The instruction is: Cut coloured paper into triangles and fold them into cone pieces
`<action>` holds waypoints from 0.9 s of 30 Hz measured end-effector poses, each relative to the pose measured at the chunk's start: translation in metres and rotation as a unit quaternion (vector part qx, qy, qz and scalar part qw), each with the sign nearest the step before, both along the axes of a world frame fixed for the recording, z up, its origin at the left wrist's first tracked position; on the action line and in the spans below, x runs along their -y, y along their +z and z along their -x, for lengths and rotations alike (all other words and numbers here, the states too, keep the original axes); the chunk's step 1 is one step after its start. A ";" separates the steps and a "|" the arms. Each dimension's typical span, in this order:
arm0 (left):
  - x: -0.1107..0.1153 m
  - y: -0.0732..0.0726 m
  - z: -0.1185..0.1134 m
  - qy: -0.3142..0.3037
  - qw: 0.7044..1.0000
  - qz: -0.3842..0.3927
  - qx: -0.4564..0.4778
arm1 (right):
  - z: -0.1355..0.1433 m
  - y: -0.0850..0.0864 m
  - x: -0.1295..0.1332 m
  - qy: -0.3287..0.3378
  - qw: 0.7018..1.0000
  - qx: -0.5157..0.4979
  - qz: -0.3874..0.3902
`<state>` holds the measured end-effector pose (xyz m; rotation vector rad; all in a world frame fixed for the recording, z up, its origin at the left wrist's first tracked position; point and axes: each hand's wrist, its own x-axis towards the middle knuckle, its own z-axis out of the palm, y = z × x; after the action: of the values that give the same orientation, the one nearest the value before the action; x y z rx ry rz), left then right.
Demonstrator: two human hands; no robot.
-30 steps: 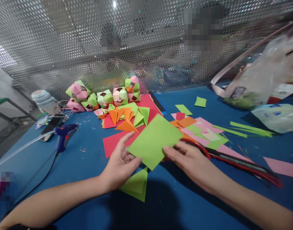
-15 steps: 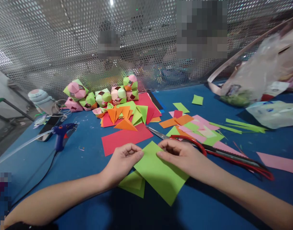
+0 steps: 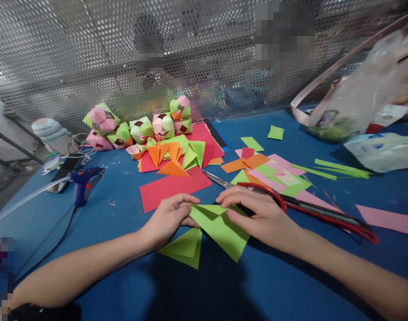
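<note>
1. Across the blue tabletop, I've got the green sheet front and centre, held between both hands, with its near corner pointing toward the body and slightly right.
2. Its long axis is hard to call; the visible lower-left edge slants from the left fingers toward near-right.
3. Right hand: fingers closed on the sheet's right side, sheet lying leftward and nearer the body.
4. Left hand: fingers pinching the left end, sheet rightward. Neither is nearer; both touch.
5. Smallest, the folded flap runs crosswise between fingertips.
</note>
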<state>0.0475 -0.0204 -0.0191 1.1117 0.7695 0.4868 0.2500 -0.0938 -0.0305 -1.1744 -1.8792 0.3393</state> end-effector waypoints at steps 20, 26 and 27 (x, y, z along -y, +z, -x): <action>-0.022 -0.016 0.008 -0.101 0.812 -0.542 -0.194 | 0.009 -0.024 -0.003 -0.004 0.968 0.208 -0.139; -0.024 -0.021 0.009 -0.097 0.799 -0.561 -0.191 | 0.006 -0.021 -0.003 -0.021 0.964 0.227 -0.139; -0.025 -0.022 0.010 -0.097 0.795 -0.566 -0.193 | 0.005 -0.022 -0.003 -0.019 0.963 0.232 -0.136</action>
<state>0.0378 0.0044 -0.0411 2.4559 0.6752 0.5565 0.2446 -0.0911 -0.0522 -1.1645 -2.2114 -0.2336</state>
